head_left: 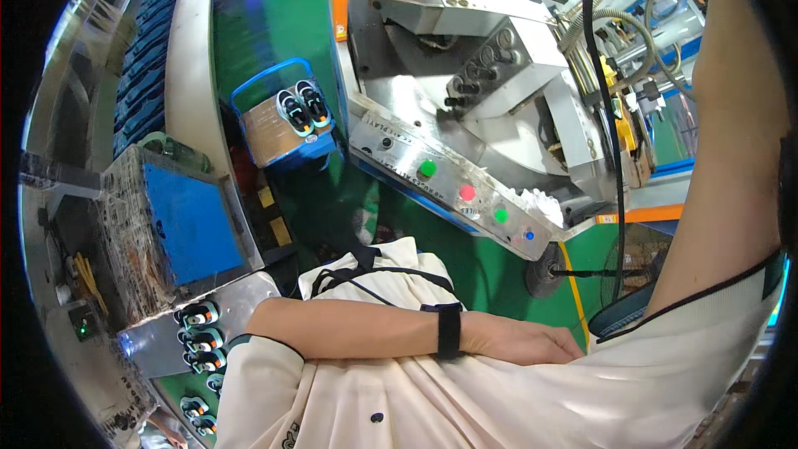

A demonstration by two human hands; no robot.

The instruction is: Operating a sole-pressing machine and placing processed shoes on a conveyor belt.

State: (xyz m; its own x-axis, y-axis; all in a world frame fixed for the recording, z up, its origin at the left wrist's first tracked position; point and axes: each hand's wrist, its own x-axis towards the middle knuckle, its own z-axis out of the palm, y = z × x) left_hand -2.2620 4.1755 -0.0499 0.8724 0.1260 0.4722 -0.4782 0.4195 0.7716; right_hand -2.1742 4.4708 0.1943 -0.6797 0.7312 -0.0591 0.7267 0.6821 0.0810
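Observation:
Across the front of my cream shirt [378, 391] lies my left forearm, with a black band [450, 333] at the wrist. My left hand [528, 342] rests against the shirt at my right side, beside the dark-edged right sleeve. Its fingers curl inward and their tips are hidden, so what they hold, if anything, does not show. My right arm [736, 116] is raised along the right edge, and its hand is outside the picture.
Ahead stands a metal machine with a panel [449, 179] of coloured buttons. A blue cart [314, 148] carries a box [264, 135] and a pair of sneakers [304, 108]. Several more sneakers [199, 339] sit at lower left, near a blue-topped box [193, 220]. A black cable [600, 66] hangs at right.

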